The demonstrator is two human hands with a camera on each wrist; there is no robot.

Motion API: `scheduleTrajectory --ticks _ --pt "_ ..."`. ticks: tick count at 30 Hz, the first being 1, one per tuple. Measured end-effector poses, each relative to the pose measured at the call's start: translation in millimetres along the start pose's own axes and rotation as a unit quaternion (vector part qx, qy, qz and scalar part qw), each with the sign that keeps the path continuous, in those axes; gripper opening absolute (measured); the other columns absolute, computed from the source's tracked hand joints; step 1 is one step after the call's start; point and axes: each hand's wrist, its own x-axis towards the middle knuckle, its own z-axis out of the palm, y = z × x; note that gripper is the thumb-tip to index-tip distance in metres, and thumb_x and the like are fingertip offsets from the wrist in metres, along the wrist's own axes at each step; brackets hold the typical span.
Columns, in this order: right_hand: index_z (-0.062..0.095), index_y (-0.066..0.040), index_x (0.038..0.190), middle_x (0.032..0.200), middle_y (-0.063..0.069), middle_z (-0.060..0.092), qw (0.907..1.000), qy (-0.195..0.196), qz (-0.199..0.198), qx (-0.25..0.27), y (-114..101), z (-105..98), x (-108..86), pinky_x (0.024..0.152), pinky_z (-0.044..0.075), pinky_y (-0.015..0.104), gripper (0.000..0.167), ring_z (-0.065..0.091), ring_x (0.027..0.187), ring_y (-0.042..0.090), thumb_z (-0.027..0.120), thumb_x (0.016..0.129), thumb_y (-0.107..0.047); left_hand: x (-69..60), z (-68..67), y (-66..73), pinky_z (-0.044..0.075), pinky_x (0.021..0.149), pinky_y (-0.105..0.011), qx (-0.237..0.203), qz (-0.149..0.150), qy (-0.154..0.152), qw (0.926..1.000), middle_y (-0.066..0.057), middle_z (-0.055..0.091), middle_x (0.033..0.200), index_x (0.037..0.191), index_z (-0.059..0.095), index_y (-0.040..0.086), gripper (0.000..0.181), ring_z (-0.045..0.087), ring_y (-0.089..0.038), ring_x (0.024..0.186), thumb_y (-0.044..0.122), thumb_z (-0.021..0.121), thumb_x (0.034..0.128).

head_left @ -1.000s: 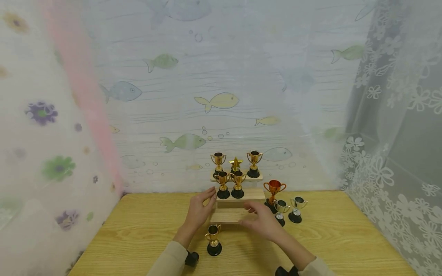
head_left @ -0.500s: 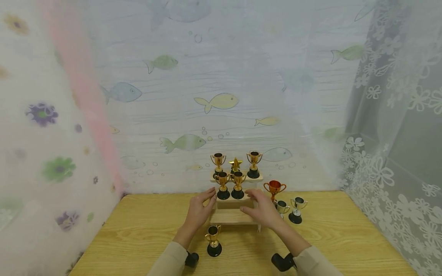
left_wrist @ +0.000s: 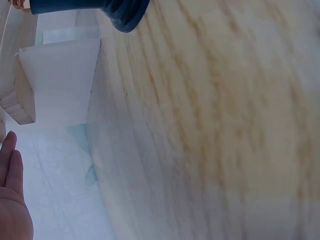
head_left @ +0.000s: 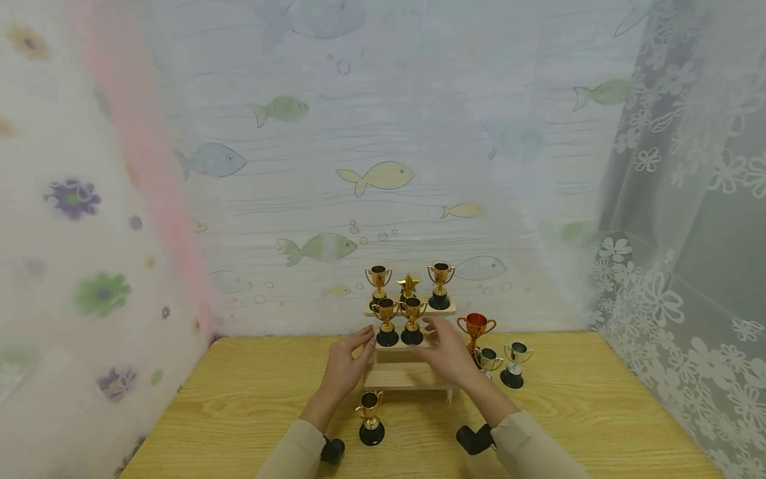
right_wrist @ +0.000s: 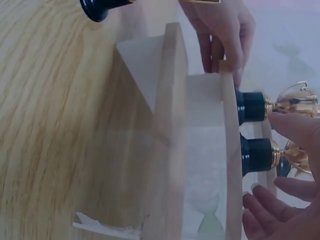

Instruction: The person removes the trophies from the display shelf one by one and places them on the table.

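My left hand (head_left: 347,362) rests at the left end of the middle step of a wooden tiered stand (head_left: 409,376), fingers fairly straight in the left wrist view. My right hand (head_left: 445,352) is by the right gold trophy cup (head_left: 412,319) on that step. In the right wrist view, its thumb and spread fingers are around this cup (right_wrist: 260,155), with a visible gap; contact is unclear. Another gold trophy cup (head_left: 387,320) stands close beside it, to the left. Two gold cups, left (head_left: 379,283) and right (head_left: 440,283), flank a star trophy (head_left: 409,285) on the top step.
A gold trophy cup (head_left: 371,419) stands on the wooden table (head_left: 251,392) in front of the stand. Right of the stand are an orange-red cup (head_left: 476,324) and two silver cups, one partly hidden (head_left: 488,360) and one outermost (head_left: 514,364). A fish-patterned curtain (head_left: 383,133) hangs behind.
My right hand has moved up and inward, from the lower step to beside the right cup on the middle step. My left hand and the trophies have stayed in place.
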Motion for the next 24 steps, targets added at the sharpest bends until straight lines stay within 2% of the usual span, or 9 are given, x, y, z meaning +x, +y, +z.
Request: scheduleTrajectory --ticks 8,16,24 --pt "0.056 0.005 0.139 0.127 0.020 0.063 0.9998 0.016 0.011 -0.008 -0.9 8.0 5.1 0.094 0.053 0.054 0.061 0.062 0.113 0.038 0.079 0.090 -0.024 -0.5 0.2 -1.0 0.049 0.105 -0.054 -0.001 -0.004 -0.003 1.0000 -0.011 0.064 0.139 0.129 0.070 -0.002 0.035 0.062 -0.034 0.127 0.022 0.063 0.1038" --pt "0.061 0.002 0.133 0.121 0.018 0.064 0.9988 0.040 0.021 -0.020 2.5 15.7 11.8 0.092 0.053 0.052 0.055 0.062 0.109 0.033 0.081 0.089 -0.024 0.4 0.4 -2.0 0.050 0.104 -0.052 -0.005 -0.005 -0.004 1.0000 -0.010 0.064 0.139 0.129 0.069 -0.002 0.035 0.063 -0.032 0.125 0.022 0.063 0.1037" --pt "0.066 0.001 0.127 0.114 0.015 0.066 0.9971 0.068 0.024 -0.024 6.6 24.7 15.3 0.086 0.054 0.050 0.048 0.062 0.101 0.029 0.083 0.087 -0.020 -0.1 0.6 -2.9 0.049 0.104 -0.055 -0.004 -0.002 -0.007 1.0000 -0.014 0.063 0.140 0.129 0.069 -0.003 0.037 0.061 -0.035 0.127 0.024 0.061 0.1049"
